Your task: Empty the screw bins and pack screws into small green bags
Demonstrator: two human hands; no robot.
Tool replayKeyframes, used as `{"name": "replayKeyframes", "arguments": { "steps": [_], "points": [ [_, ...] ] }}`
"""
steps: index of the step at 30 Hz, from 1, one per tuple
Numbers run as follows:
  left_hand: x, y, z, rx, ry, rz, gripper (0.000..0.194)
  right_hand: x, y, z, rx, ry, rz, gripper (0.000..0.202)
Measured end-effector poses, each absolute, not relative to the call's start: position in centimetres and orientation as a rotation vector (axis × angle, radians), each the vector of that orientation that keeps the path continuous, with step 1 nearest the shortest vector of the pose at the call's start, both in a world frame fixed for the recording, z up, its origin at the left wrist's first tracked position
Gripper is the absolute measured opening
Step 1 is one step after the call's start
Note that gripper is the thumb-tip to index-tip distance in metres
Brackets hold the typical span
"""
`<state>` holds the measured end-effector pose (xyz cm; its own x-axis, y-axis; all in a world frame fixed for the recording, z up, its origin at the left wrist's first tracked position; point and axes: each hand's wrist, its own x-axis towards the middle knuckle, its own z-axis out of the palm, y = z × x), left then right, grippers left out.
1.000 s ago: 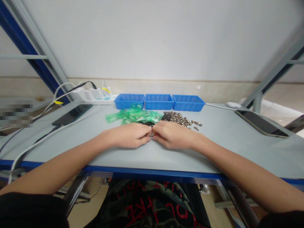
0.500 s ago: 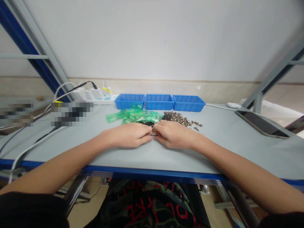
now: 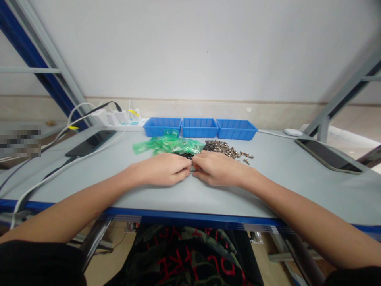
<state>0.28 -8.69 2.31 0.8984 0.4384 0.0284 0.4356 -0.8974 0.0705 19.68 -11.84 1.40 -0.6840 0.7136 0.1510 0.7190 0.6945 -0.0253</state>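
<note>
The left hand (image 3: 166, 170) and the right hand (image 3: 218, 169) sit almost together, fingertips pinched on what looks like a thin dark piece (image 3: 193, 171) spanning the narrow gap, low over the table (image 3: 166, 198), just in front of the green packets (image 3: 169, 145) and loose metal parts (image 3: 224, 149). A light, even pinch with steady wrists probably serves best, since the fingers hide its ends.

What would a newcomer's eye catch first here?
Probably the bright green packets heaped on the table, three blue bins lined up behind them. Next, the left hand and right hand, nearly touching in front, a thin dark piece between their fingertips. Brassy metal parts lie right of the packets.
</note>
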Motion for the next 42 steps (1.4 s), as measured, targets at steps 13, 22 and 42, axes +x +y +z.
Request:
{"name": "replayKeyframes", "arguments": {
  "steps": [13,22,42],
  "points": [
    [0.43,-8.75,2.26,3.019,0.757,0.109,0.018,19.69,-11.82,1.47,-1.026,-2.758,0.071,0.023],
    [0.36,-8.72,2.24,3.029,0.756,0.106,0.015,19.76,-11.75,1.42,-1.059,-2.766,0.042,0.019],
    [0.26,-8.57,2.28,3.006,0.677,0.093,0.018,19.62,-11.83,1.32,-1.024,-2.751,0.034,0.011]
  ]
}}
